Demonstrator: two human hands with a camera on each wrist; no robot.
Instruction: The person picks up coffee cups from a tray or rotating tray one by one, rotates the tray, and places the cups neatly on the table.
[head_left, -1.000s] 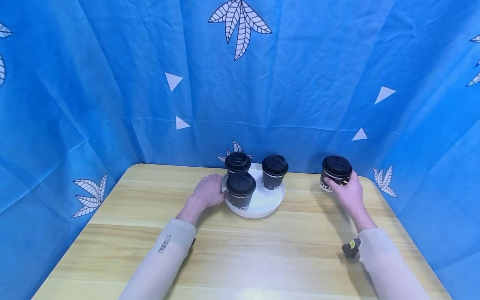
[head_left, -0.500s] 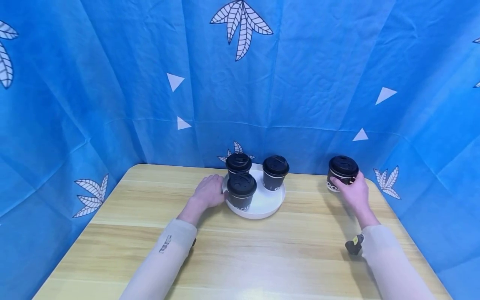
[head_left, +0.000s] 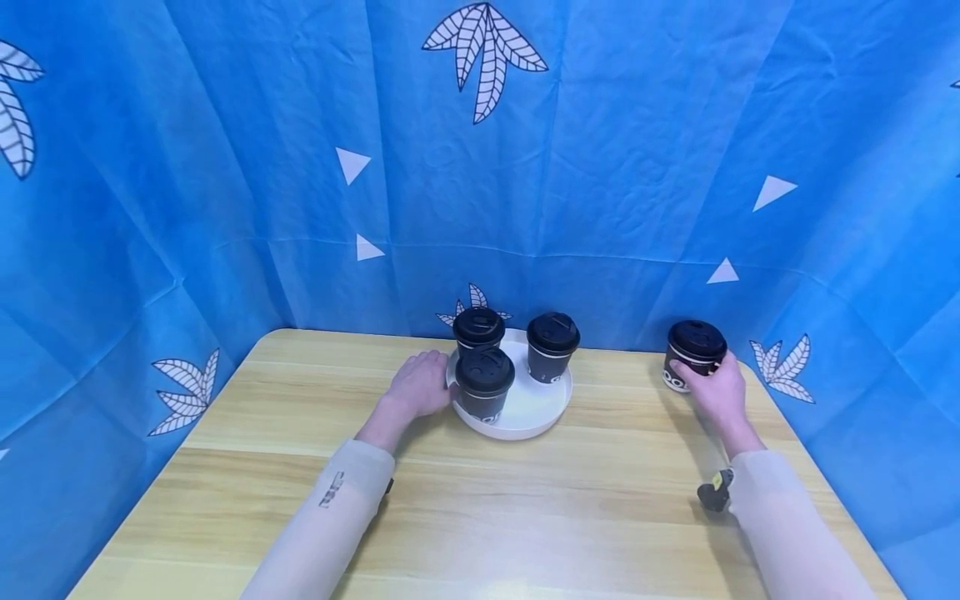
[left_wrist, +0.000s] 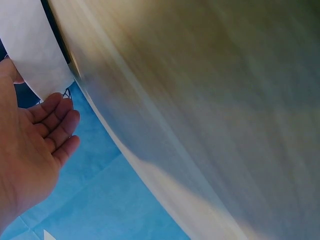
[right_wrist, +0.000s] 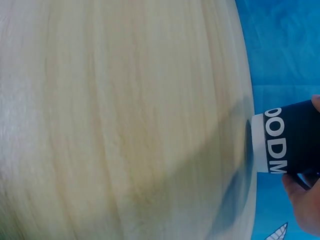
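Right hand (head_left: 722,395) grips one lidded black cup (head_left: 697,340), left hand (head_left: 418,385) pinches rim of white tray (head_left: 534,404) bearing three more lidded cups (head_left: 553,335).

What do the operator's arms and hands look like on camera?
Both hands, left and right, are bare, without gloves. The left sleeve and right sleeve are pale off-white. The left one carries a small dark marking, too small to read. A black device with a yellow patch shows at the right cuff.
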